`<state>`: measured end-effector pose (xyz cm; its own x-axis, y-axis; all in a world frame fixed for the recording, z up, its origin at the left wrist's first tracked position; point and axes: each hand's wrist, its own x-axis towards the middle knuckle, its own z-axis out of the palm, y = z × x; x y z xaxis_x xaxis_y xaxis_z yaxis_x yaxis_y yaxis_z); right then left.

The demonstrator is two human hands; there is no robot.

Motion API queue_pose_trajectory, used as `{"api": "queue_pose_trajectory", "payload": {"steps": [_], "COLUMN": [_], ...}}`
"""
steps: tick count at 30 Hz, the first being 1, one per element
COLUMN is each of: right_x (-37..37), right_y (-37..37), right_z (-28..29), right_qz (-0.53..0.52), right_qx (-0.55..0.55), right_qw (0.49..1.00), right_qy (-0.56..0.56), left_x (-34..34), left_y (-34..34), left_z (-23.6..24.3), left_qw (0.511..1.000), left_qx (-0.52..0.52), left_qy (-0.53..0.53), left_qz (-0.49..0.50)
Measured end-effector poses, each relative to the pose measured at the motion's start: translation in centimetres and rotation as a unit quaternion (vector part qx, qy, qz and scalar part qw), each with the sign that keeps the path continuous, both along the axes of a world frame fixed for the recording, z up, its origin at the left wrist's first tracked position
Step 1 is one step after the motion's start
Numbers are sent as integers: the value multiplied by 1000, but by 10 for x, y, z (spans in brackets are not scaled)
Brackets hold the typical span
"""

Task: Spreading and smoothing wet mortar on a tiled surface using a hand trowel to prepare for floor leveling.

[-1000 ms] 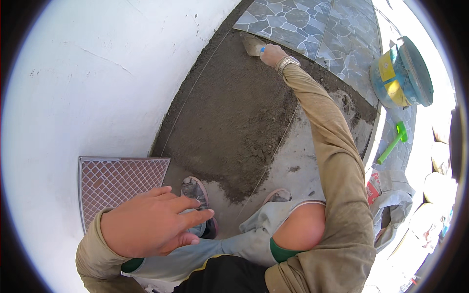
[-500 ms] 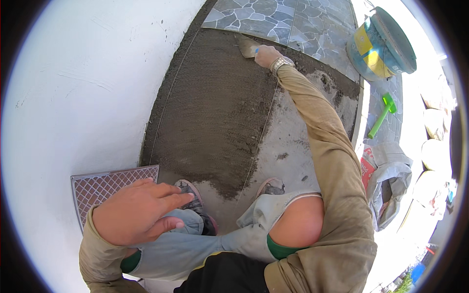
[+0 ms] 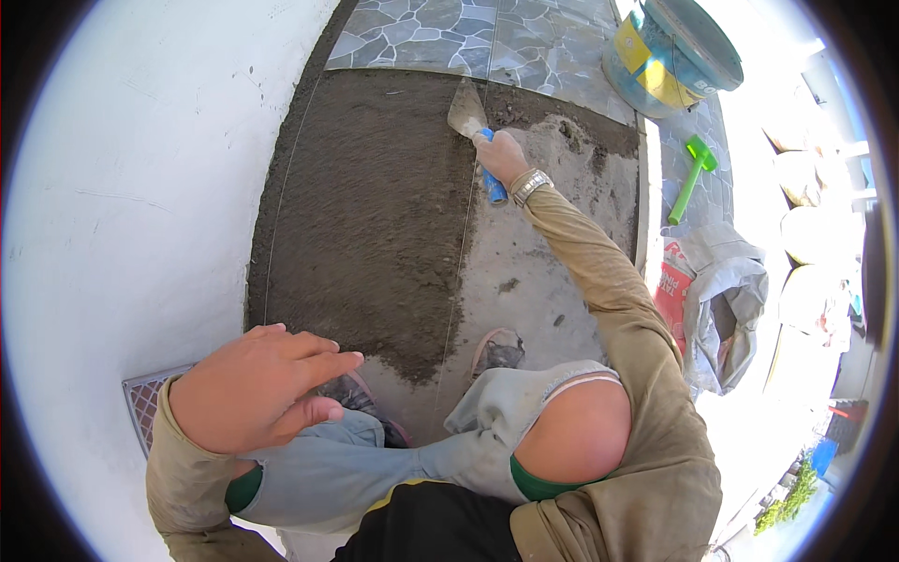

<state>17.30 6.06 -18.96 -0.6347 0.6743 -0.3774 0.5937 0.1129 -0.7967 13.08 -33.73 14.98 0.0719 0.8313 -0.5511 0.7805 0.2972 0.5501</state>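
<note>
My right hand grips the blue handle of a trowel; its metal blade lies at the top of a dark, damp mortar layer, just below the tile edge, beside a stretched string. Pale concrete shows to the right of the mortar. My left hand hovers over my left leg and shoe, fingers loosely extended and apart, holding nothing.
Stone-pattern tiles border the mortar above. A teal bucket with yellow label, a green mallet and a crumpled sack lie along the right. A white wall runs along the left, with a framed grate at its foot.
My right hand has drawn down toward me and turned, so the trowel's blade now points up and its blue handle shows. The whole view has shifted; my left hand stays open.
</note>
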Motion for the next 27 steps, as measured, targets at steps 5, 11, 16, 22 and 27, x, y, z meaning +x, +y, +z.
{"api": "queue_pose_trajectory", "payload": {"steps": [5,11,16,22,27], "right_x": [-21,19,81,109,86], "right_y": [-28,-25,50,135,142], "right_z": [11,31,59,108,110], "right_qz": [170,72,111,190,260], "right_qx": [129,137,297,415,504], "right_qw": [977,988,944,871,790], "right_qy": [-23,9,-96,-185,-232], "left_x": [-5,-14,-22,-31,-30], "left_y": [5,-4,-8,-2,15], "left_z": [-12,-13,-16,-24,-29], "left_qw": [1000,1000,999,999,999], "left_qx": [3,-23,-13,-8,20], "left_qy": [-1,-12,-35,-40,-21], "left_qz": [-11,17,29,-7,-24]}}
